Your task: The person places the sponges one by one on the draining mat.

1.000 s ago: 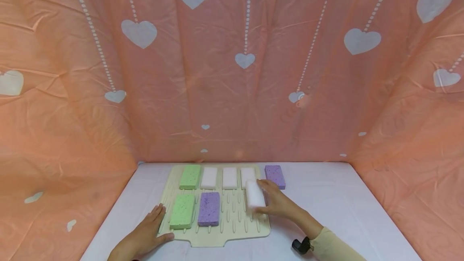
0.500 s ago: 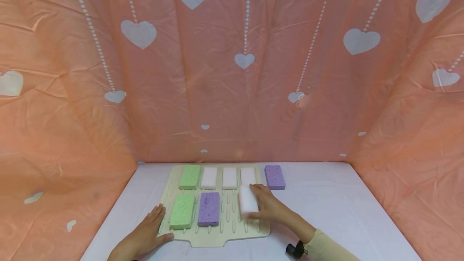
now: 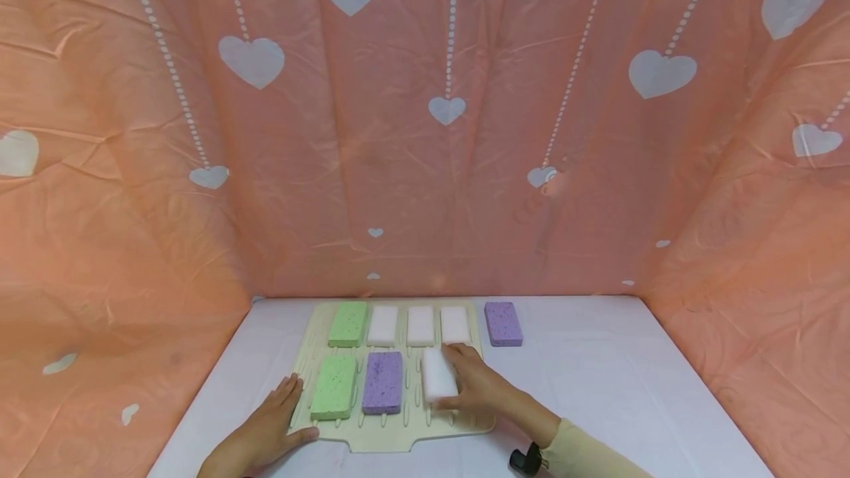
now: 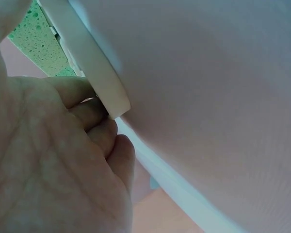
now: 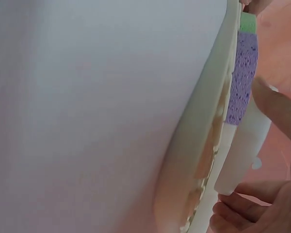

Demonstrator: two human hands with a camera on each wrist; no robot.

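Observation:
My right hand [image 3: 474, 382] pinches a white sponge [image 3: 438, 375] between thumb and fingers. In the right wrist view this sponge [image 5: 247, 141] is tilted just above a cream ridged mat [image 3: 381, 435], beside a purple sponge [image 5: 242, 77]. My left hand [image 3: 268, 419] rests at the mat's left edge, its thumb near the front corner; in the left wrist view its fingertips touch the mat's rim [image 4: 104, 82]. The front row on the mat has a green sponge [image 3: 334, 387] and the purple sponge [image 3: 382, 382].
Along the mat's back lie a green sponge [image 3: 348, 324] and three white sponges [image 3: 420, 326]. Another purple sponge [image 3: 503, 324] sits on the white table [image 3: 598, 360], right of the mat. Orange heart-patterned cloth [image 3: 412, 190] walls the table's back and sides.
My right hand has carried the white sponge left and toward the front, lower over the mat, closer to the purple sponge. My left hand has stayed put.

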